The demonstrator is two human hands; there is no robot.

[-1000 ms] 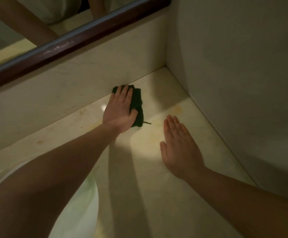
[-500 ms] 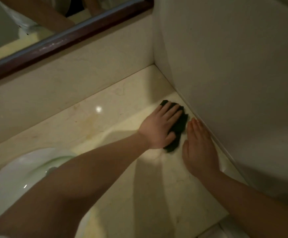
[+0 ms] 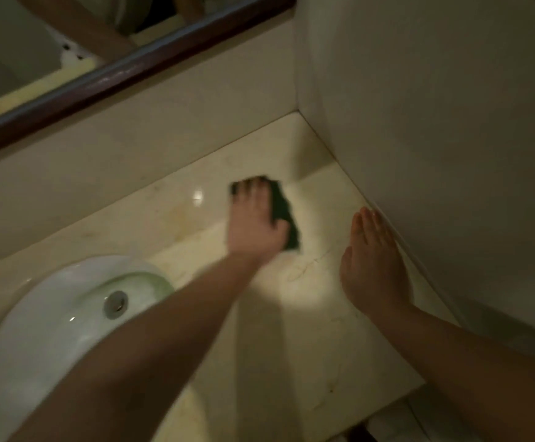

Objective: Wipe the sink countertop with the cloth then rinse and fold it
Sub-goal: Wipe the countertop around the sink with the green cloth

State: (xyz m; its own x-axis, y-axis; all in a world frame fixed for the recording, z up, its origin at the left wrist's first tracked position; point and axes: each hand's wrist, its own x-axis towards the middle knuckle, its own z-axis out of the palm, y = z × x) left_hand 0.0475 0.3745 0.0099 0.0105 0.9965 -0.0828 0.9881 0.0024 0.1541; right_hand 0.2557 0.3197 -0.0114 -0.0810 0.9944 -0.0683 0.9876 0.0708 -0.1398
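A dark green cloth [image 3: 287, 215] lies flat on the cream marble countertop [image 3: 317, 330], right of the sink. My left hand [image 3: 253, 221] presses down on it with fingers spread, covering most of it; the hand is blurred by motion. My right hand [image 3: 371, 266] rests flat on the countertop, fingers together, its edge against the right wall, and holds nothing. The white oval sink basin [image 3: 46, 317] with its metal drain [image 3: 116, 304] sits at lower left, partly hidden by my left forearm.
A mirror with a dark wooden frame [image 3: 125, 71] hangs above the backsplash [image 3: 132, 148]. A plain wall [image 3: 435, 122] bounds the countertop on the right. The counter's front edge runs at lower right, with pale floor [image 3: 397, 422] below it.
My left hand has slid the cloth leftward, away from the right wall toward the middle of the counter. My right hand stays by the wall. The view has shifted to show more of the sink.
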